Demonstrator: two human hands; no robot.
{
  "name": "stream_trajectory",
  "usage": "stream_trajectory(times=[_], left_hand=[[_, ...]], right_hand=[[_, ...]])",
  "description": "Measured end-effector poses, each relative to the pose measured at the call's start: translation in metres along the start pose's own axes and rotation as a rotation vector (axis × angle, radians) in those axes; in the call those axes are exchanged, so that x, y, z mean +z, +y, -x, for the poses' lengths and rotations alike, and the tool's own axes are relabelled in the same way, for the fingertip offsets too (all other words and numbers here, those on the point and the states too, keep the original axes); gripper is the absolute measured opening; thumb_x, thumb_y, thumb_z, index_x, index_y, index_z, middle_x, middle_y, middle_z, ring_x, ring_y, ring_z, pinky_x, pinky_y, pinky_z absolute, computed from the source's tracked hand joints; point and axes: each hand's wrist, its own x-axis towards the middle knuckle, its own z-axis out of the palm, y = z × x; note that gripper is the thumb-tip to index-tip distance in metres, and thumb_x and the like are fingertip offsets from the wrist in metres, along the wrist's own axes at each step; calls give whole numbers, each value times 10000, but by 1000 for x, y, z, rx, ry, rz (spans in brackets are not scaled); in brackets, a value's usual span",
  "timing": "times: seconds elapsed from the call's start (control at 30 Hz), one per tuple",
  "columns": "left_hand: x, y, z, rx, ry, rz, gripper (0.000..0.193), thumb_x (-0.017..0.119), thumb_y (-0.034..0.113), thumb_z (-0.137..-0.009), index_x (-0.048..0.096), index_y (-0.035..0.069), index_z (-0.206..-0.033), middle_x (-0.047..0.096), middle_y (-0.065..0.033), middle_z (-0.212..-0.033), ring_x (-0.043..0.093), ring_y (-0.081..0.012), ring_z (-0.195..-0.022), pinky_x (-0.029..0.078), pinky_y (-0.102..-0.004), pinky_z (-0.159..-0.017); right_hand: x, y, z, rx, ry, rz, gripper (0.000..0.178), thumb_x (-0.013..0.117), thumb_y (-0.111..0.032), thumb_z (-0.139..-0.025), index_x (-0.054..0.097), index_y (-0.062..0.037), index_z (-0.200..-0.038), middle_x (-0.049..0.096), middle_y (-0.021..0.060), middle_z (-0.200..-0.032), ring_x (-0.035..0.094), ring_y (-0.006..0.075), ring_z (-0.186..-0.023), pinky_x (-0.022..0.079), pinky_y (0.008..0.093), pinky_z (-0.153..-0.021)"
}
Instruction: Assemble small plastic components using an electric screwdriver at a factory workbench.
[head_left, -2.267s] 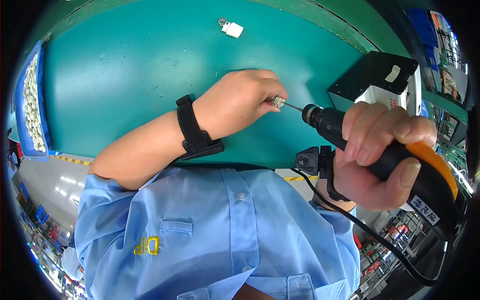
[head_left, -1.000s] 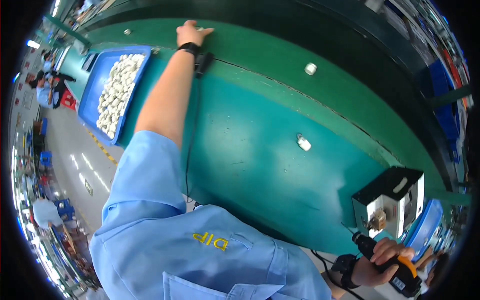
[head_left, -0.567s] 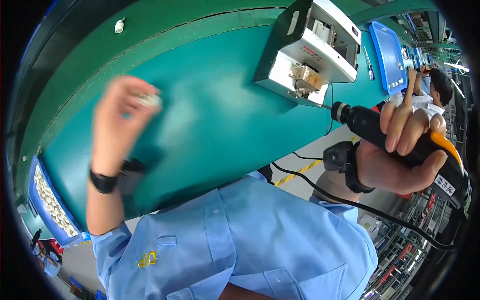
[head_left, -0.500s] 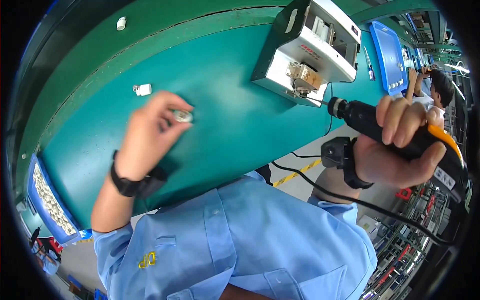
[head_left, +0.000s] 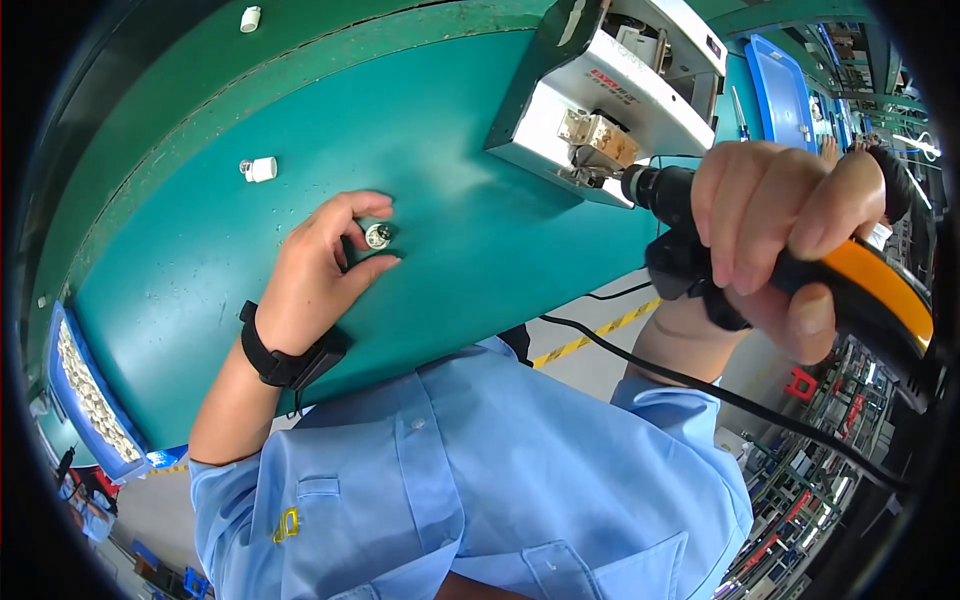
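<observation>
My left hand (head_left: 318, 255) rests on the green bench with thumb and forefinger spread around a small round white fitting (head_left: 378, 236). The fitting's dark metal centre faces up, and the fingertips look apart from it. My right hand (head_left: 775, 225) is wrapped around a black and orange electric screwdriver (head_left: 668, 192). Its nose is up against the front of a white and black box-shaped machine (head_left: 560, 130), by a small metal block (head_left: 605, 140). The screwdriver's bit tip cannot be made out there. Left of my left hand, a white cylindrical fitting (head_left: 262, 169) lies on its side.
A blue tray full of small white parts (head_left: 95, 390) stands at the bench's left end. Another blue tray (head_left: 780, 95) is beyond the machine, with a screwdriver (head_left: 740, 115) beside it. One more white fitting (head_left: 250, 18) sits on the far ledge. A black cable (head_left: 690, 380) trails below my right arm.
My left thumb and forefinger have spread away from the fitting, which now shows its metal centre. My right hand has moved left, bringing the electric screwdriver's nose up to the machine.
</observation>
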Motion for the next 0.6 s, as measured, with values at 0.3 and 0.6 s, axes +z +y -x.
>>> stream_trajectory(times=[0.3, 0.6], left_hand=[[3, -8, 0, 34, 50, -89, 286, 774, -8, -705, 623, 34, -944, 619, -89, -848, 596, -180, -657, 489, -307, -595], [16, -4, -11, 41, 86, -21, 190, 752, 62, -744, 651, 49, -905, 643, -77, -833, 609, -221, -647, 497, -343, -605]], right_hand=[[-35, 31, -27, 424, 394, -359, 196, 468, -200, -948, 522, -35, -1041, 407, -38, -628, 362, 68, -533, 323, 242, -601], [66, 29, -16, 205, 169, -451, 314, 434, -278, -960, 509, -16, -1116, 440, -18, -660, 406, 78, -562, 333, 256, -602]])
